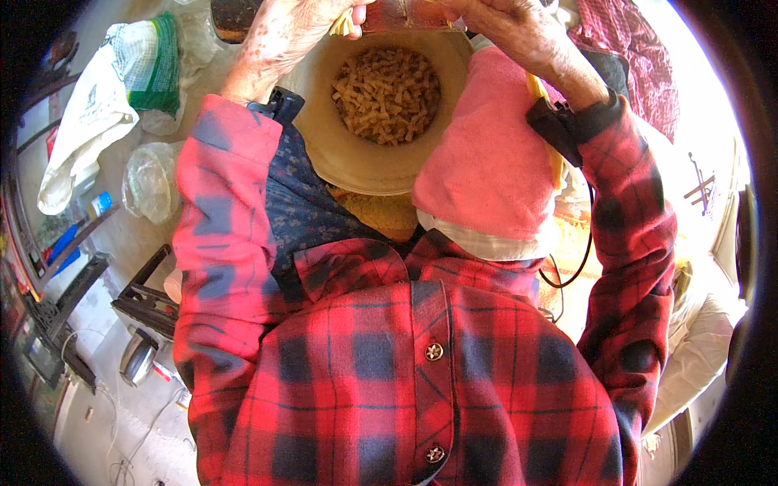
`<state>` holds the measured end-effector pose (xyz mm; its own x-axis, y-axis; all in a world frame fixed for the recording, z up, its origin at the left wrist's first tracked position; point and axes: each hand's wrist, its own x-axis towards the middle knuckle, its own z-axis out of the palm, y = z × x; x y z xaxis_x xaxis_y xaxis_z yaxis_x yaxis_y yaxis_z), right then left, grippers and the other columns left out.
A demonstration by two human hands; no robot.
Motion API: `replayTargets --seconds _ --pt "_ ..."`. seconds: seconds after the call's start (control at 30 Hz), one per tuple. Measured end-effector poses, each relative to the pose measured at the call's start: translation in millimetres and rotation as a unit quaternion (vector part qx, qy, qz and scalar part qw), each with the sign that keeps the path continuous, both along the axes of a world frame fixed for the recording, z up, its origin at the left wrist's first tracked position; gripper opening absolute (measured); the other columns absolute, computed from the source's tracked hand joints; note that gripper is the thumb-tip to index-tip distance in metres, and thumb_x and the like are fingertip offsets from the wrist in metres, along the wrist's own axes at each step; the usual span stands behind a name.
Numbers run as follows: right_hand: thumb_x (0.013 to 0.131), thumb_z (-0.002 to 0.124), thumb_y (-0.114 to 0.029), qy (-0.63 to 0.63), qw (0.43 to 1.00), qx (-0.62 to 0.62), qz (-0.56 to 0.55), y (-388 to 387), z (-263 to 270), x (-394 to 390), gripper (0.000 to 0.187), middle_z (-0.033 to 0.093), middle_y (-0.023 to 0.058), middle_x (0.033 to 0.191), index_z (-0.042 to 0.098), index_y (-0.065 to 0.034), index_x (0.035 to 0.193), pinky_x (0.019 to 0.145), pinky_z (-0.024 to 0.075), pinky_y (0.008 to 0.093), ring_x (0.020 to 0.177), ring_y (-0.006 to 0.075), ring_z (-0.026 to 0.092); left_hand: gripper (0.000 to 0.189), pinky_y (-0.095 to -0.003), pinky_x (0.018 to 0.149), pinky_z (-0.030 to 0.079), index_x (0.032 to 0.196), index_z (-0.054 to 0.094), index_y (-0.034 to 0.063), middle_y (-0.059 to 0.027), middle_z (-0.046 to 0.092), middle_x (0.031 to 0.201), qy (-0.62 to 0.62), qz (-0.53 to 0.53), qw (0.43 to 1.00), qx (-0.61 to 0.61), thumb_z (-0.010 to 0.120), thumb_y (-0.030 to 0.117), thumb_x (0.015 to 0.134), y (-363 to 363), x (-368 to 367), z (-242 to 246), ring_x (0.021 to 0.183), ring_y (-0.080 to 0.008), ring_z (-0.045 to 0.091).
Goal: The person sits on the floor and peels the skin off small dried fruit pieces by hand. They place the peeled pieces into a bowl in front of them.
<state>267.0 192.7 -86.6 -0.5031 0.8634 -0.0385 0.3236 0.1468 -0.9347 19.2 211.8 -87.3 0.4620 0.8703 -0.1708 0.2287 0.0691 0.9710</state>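
Observation:
My left hand [292, 30] is at the top edge, with its fingers closed around a small bunch of pale yellow strips [343, 24]. Across from it, my right hand [507, 21] is partly cut off by the frame, so its grip is hidden. Between the two hands lies a worn reddish surface [401, 15]. Below them, a wide-rimmed yellowish basin [364, 167] holds many short, pale cut pieces [389, 97]. A pink cloth [486, 158] covers my right thigh beside the basin.
On the left are a white and green woven sack [91, 115], a clear plastic bag [151, 182], a dark wooden stool [149, 291] and loose cords on the floor. A black cable [586, 255] hangs from my right wrist device [556, 127]. Checked red fabric [638, 67] lies upper right.

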Motion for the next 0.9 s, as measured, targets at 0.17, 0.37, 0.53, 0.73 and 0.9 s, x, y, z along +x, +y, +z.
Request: replayTargets --seconds 0.17,0.37,0.53,0.73,0.9 --pt "0.099 0.053 -0.021 -0.068 0.996 0.051 0.012 -5 5 16 0.030 0.058 0.0064 0.066 0.067 0.0034 0.088 0.059 0.0432 0.0293 0.064 0.0105 0.054 0.023 -0.0179 0.050 0.041 0.085 0.064 0.0022 0.0011 0.058 0.065 0.040 0.022 0.999 0.010 0.058 0.022 0.095 -12 -19 -6 0.053 -0.0047 0.053" --pt "0.097 0.055 -0.026 -0.092 0.995 0.035 -0.015 -59 17 8 0.030 0.049 0.0110 0.061 0.061 0.0012 0.086 0.053 0.0403 0.0327 0.054 0.0173 0.044 0.036 -0.0239 0.080 0.046 0.112 0.064 0.0014 -0.0042 0.065 0.092 0.144 -0.084 0.980 0.109 0.058 0.033 0.096 -46 -37 10 0.087 -0.0103 0.060" --pt "0.096 0.055 -0.021 -0.032 0.995 0.090 0.035 -118 35 -3 0.026 0.047 0.0134 0.062 0.056 0.0011 0.083 0.051 0.0382 0.0401 0.053 0.0268 0.051 0.032 -0.0308 0.089 0.046 0.112 0.063 0.0020 -0.0111 0.065 0.109 0.215 -0.054 0.954 0.204 0.060 0.028 0.094 -95 -30 30 0.101 -0.0202 0.061" --pt "0.090 0.060 -0.011 -0.078 0.975 0.132 0.162 -167 39 -14 0.015 0.047 0.0107 0.068 0.056 0.0035 0.088 0.047 0.0375 0.0404 0.054 0.0273 0.051 0.029 -0.0336 0.084 0.050 0.111 0.060 -0.0024 -0.0165 0.063 0.104 0.060 -0.130 0.980 0.141 0.064 0.017 0.090 -167 -13 50 0.097 -0.0289 0.063" --pt "0.092 0.058 -0.007 -0.057 0.979 0.045 0.193 -191 37 -20 0.009 0.053 0.0166 0.069 0.059 0.0009 0.095 0.050 0.0410 0.0399 0.056 0.0345 0.055 0.012 -0.0358 0.060 0.048 0.091 0.061 -0.0020 -0.0120 0.061 0.079 0.008 -0.167 0.975 0.144 0.065 0.008 0.088 -191 -6 38 0.068 -0.0301 0.060"
